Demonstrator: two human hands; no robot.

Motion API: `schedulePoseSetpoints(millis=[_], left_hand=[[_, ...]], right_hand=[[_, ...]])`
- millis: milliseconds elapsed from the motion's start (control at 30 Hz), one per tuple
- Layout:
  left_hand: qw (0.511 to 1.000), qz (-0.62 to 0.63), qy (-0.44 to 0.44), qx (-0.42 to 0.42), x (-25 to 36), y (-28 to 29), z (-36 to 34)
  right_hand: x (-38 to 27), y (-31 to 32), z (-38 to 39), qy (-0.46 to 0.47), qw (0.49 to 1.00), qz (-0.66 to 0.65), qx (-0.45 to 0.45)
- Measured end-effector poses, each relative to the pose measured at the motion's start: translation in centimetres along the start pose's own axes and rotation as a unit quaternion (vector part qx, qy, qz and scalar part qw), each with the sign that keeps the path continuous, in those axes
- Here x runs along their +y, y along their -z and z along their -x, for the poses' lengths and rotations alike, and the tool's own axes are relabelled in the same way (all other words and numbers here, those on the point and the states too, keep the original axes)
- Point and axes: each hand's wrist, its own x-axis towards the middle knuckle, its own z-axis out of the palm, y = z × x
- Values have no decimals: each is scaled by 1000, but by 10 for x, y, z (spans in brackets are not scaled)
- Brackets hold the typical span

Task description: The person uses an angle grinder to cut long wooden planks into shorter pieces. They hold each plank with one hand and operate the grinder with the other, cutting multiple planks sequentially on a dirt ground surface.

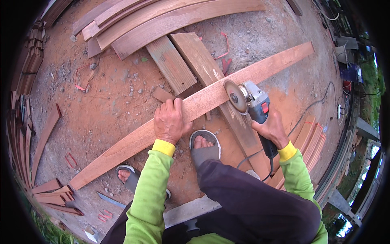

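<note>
A long reddish wooden plank (134,139) runs slantwise from lower left to upper right before me. My left hand (170,120) is closed on its near edge, left of the middle. My right hand (271,129) is wrapped round the dark body of an angle grinder (258,106) with a red switch. The grinder's round disc (236,96) is at the plank's near edge; whether it touches the wood I cannot tell. Beneath the plank lies a thick weathered board (239,126).
Several boards (174,26) are piled at the far side, with another weathered board (172,67) below them. Stacked planks (310,142) lie right of my right arm. A black cord (313,107) trails from the grinder. Wood offcuts (55,197) lie at lower left. My sandalled foot (204,144) is close to the plank.
</note>
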Motion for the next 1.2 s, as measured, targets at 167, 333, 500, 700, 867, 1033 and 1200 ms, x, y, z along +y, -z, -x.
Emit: schedulePoseSetpoints(millis=[167,333,500,700,867,1033,1200], left_hand=[[1000,-1,4,-4,0,-1,0],[1000,-3,5,-1,1,0,0],[1000,-4,5,-4,0,0,0],[1000,-2,7,0,1,0,1],[1000,0,3,-3,1,1,0],[1000,-3,5,-6,1,1,0],[1000,-4,5,2,0,-1,1]], right_hand=[[0,0,-1,-7,1000,-9,-4],[3,-1,-2,-10,1000,-4,-10],[1,-1,-2,-10,1000,-2,-10],[-5,0,-5,11,1000,-17,-1],[-4,1,-5,7,1000,-14,-2],[-3,0,-6,-4,1000,-5,-12],[-5,1,-8,-5,1000,-10,-14]])
